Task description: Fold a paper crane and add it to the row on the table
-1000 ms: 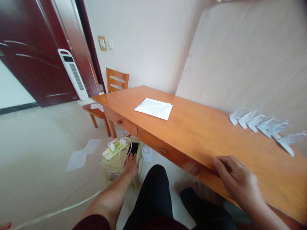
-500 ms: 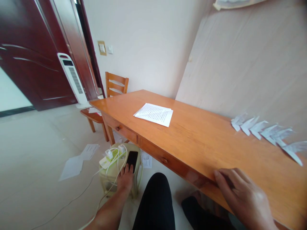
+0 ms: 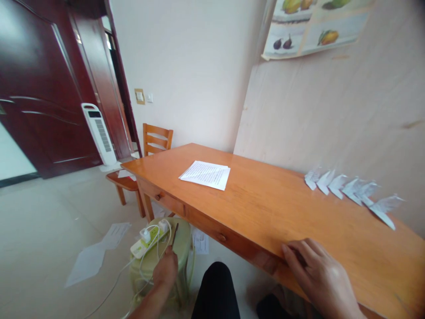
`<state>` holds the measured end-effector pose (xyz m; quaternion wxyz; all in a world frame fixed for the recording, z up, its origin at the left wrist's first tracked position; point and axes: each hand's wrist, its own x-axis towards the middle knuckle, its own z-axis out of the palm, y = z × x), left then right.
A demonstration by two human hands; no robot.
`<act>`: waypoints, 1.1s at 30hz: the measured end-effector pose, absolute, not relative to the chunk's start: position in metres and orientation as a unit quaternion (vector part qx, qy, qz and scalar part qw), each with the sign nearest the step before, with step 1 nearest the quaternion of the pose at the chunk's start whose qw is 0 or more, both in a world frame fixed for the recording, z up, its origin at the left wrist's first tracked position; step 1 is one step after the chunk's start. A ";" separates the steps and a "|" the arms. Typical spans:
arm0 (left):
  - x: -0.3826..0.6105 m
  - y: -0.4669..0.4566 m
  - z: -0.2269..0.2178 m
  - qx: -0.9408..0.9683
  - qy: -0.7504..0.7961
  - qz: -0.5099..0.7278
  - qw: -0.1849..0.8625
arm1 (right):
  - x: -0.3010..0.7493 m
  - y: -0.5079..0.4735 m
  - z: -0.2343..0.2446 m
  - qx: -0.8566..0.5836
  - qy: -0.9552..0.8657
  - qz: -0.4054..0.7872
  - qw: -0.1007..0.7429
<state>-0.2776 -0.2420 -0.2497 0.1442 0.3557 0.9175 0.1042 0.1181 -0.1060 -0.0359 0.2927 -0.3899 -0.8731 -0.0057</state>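
Observation:
My left hand (image 3: 166, 268) is closed around the near end of a dark phone (image 3: 175, 235), which is turned edge-on above the plastic stool (image 3: 182, 248). Beside it on the stool sits a white and green power strip (image 3: 149, 242) with white chargers plugged in and cables looping near my wrist. My right hand (image 3: 317, 268) rests on the front edge of the wooden table (image 3: 262, 199), holding nothing, fingers loosely bent and thumb apart.
Printed sheets (image 3: 206, 175) lie on the table, and folded paper pieces (image 3: 345, 186) line its back. More papers (image 3: 88, 265) are on the floor. A wooden chair (image 3: 156, 137), a white tower fan (image 3: 99, 133) and a dark red door (image 3: 43, 88) stand to the left.
My left hand has gripped the phone that lay flat on the stool and tipped it onto its edge. My right hand stays on the table edge. The view has tilted up.

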 end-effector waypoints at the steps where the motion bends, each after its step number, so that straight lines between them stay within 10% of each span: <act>1: -0.279 -0.243 -0.247 0.346 0.920 0.118 0.137 | 0.117 -0.106 -0.035 -0.390 -0.873 -0.008 0.292; 23: -0.215 -0.328 -0.148 0.240 0.791 0.557 0.075 | 0.105 -0.121 -0.021 -0.419 -0.817 0.094 0.385; 33: -0.178 -0.335 -0.095 0.409 0.728 0.549 -0.033 | 0.023 -0.215 -0.023 -0.297 -0.562 0.718 0.282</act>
